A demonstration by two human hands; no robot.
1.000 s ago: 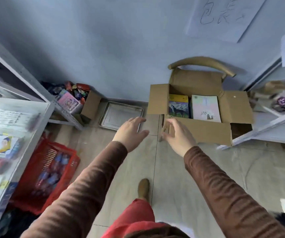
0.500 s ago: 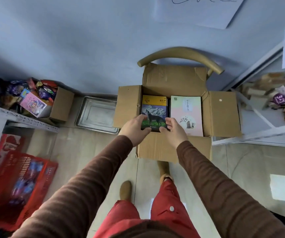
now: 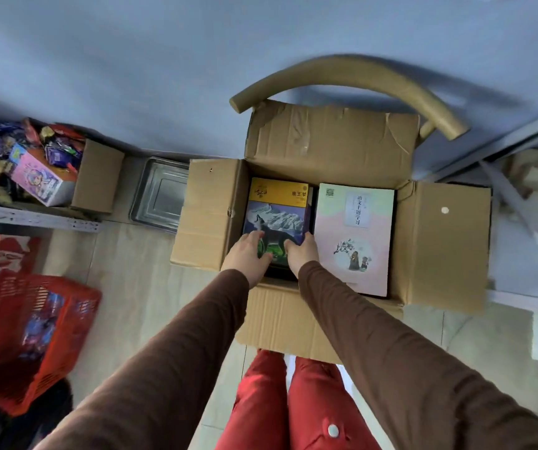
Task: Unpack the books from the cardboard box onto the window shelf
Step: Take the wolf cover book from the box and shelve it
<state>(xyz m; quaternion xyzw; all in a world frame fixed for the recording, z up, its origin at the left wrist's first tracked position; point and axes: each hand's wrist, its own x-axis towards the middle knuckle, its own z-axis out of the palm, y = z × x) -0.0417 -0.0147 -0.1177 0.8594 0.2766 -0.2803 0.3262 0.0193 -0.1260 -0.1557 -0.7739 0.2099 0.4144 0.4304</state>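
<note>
An open cardboard box [image 3: 209,216] sits on a wooden chair [image 3: 352,76] against the blue wall. Inside on the left lies a book with a yellow band and a wolf picture [image 3: 279,212]. To its right lies a pale pink and green book [image 3: 355,235]. My left hand [image 3: 246,254] rests on the wolf book's near left corner. My right hand [image 3: 301,253] clasps its near right corner. Both hands have their fingers on the cover, gripping the near edge.
A metal tray [image 3: 160,198] lies on the floor left of the box. A small carton of snack packets [image 3: 99,177] stands further left behind a white shelf rail [image 3: 34,219]. A red plastic basket [image 3: 24,339] is at the lower left. White shelving [image 3: 527,248] stands right.
I have stepped closer to the box. Both hands went from reaching in the air to lying on the wolf book's near edge, and now sit slightly deeper in the box.
</note>
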